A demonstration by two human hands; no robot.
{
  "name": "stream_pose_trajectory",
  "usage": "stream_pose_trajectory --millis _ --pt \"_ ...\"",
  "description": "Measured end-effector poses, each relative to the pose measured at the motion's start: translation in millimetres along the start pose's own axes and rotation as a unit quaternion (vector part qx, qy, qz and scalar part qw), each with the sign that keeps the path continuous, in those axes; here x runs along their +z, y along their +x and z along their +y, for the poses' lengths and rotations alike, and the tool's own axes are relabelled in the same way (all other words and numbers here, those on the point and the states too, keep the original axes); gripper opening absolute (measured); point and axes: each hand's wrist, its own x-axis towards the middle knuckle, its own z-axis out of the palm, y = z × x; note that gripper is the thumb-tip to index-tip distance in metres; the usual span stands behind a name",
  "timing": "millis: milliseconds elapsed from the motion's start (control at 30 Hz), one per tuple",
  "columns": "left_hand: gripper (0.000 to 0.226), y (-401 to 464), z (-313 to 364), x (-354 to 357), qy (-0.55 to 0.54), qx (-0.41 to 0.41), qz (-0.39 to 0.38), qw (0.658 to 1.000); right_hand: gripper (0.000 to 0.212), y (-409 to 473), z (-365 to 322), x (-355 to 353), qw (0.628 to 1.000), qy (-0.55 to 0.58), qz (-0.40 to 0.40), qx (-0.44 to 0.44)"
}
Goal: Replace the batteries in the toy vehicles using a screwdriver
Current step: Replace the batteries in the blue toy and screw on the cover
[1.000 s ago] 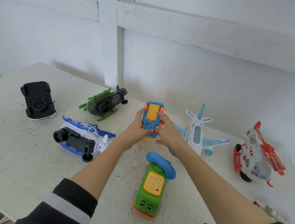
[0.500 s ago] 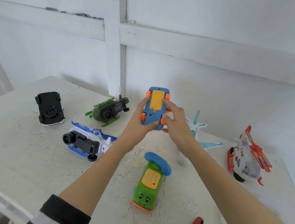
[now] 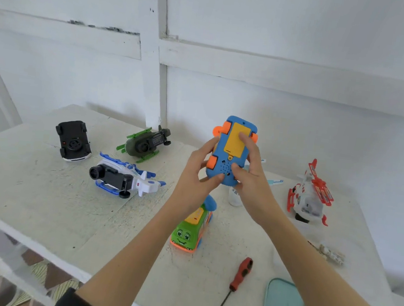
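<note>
Risk: blue toy car (image 3: 230,153), held in air above desk (image 3: 38,196), may be dropped if yellow battery cover (image 3: 235,141) is pried by fingers alone. Cover possibly screwed, cannot be told.

Left hand (image 3: 197,170) curled around car at 9 o'clock edge; right hand (image 3: 250,174) clamped at 3 o'clock edge, fingertip pressed on cover.

Screwdriver (image 3: 232,290) left lying on desk at 6 o'clock, well apart from both hands.
</note>
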Motion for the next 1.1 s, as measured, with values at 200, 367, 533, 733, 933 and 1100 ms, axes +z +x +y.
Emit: stream_pose_trajectory --millis 200,367,533,733,933,1100 --pt "0.073 -19 12 15 0.007 -0.005 -0.042 0.999 0.065 -26 -17 -18 0.999 -0.035 -0.025 0.011" --pt "0.078 -26 18 19 0.011 0.009 -0.080 0.997 0.064 -44 -28 -24 0.998 -0.032 -0.053 0.015" --pt "0.078 -33 16 19 0.011 0.003 -0.091 0.996 0.058 -58 -30 -24 0.997 -0.027 -0.068 0.025" --pt "0.071 -50 7 11 -0.013 -0.011 -0.066 0.998 0.053 -66 -30 -37 0.982 -0.135 -0.130 0.032" --pt "0.073 -61 -7 -10 -0.132 -0.048 -0.008 0.990 0.045 -81 -9 -63 0.942 -0.299 -0.142 0.057" --pt "0.064 -63 -7 -14 -0.198 -0.057 0.049 0.977 0.042 -79 14 -67 0.911 -0.363 -0.177 0.077"
